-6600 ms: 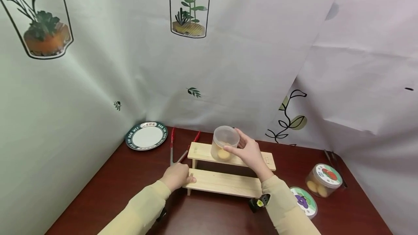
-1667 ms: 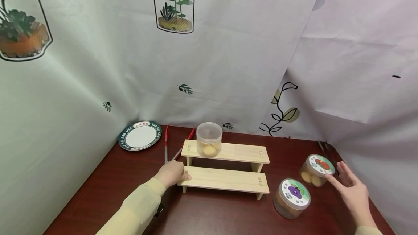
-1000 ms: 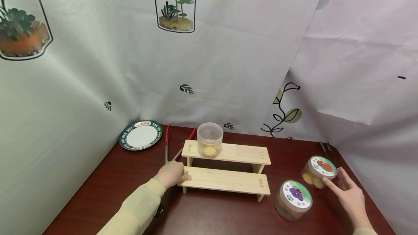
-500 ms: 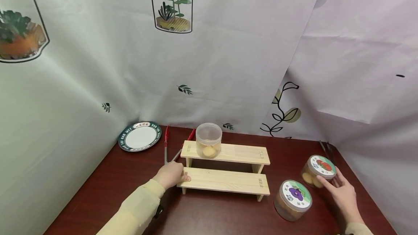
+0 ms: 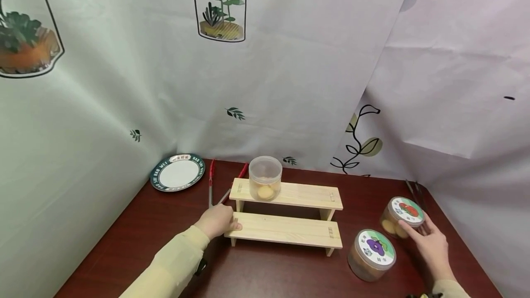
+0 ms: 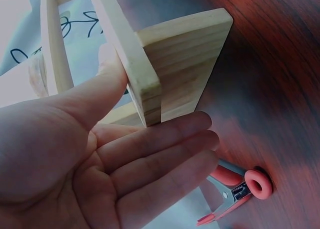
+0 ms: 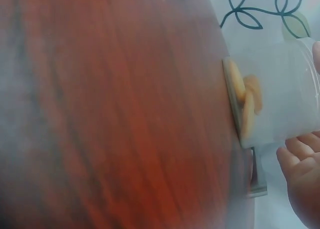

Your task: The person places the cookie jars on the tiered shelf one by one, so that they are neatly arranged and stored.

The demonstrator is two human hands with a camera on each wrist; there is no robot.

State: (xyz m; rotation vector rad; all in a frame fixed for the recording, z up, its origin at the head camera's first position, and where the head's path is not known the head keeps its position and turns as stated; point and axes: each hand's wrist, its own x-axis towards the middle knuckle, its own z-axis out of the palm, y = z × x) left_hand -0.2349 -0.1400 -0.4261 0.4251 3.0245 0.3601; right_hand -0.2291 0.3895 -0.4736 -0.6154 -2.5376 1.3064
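At the left, my left hand [image 5: 217, 222] holds the left end of the lower board of a two-step wooden rack [image 5: 285, 230], thumb on top. In the left wrist view, its fingers [image 6: 165, 161] stretch beneath the board's end [image 6: 150, 86]. Over at the right, my right hand [image 5: 430, 245] grips a clear jar [image 5: 395, 222] with a tomato picture on its lid, thumb at the near side. Round biscuits lie in the bottom of this jar [image 7: 275, 94] in the right wrist view, with fingertips at its sides. A lidless jar [image 5: 265, 178] with biscuits stands on the upper step.
A jar with a purple picture on its lid [image 5: 371, 255] stands between the rack and my right hand. Behind the rack's left end lie red-tipped tongs [image 5: 211, 187], beside a green-rimmed plate [image 5: 155, 180]. Thin metal utensils [image 5: 415, 191] lie behind the tomato jar, near the wall.
My right hand has left the lidless jar, which now stands farther left on the upper step, and has closed around the tomato-lid jar. My left hand stays on the rack.
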